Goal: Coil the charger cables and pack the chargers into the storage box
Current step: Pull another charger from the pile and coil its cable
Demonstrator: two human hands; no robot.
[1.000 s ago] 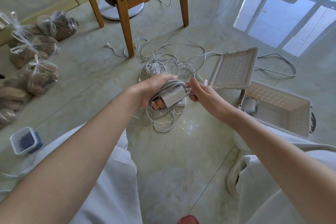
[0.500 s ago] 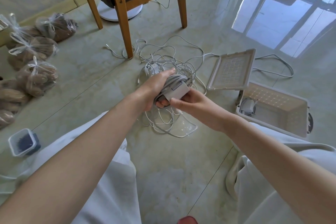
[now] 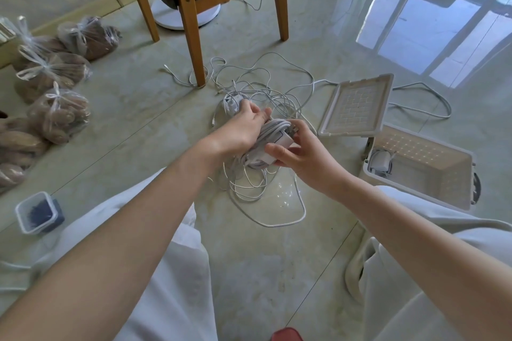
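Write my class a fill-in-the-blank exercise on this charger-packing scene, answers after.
The left hand and right hand hold a white charger wound with its ____. The storage box has its lid ____. Inside it lies ____ packed charger. Loose cables lie beside a wooden ____ leg.
Missing: cable, open, one, chair.

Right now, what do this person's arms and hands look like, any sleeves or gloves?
The left hand and right hand are bare: no gloves, rings or watch visible. Both forearms are uncovered, with no sleeves in view. White trousers cover the legs.
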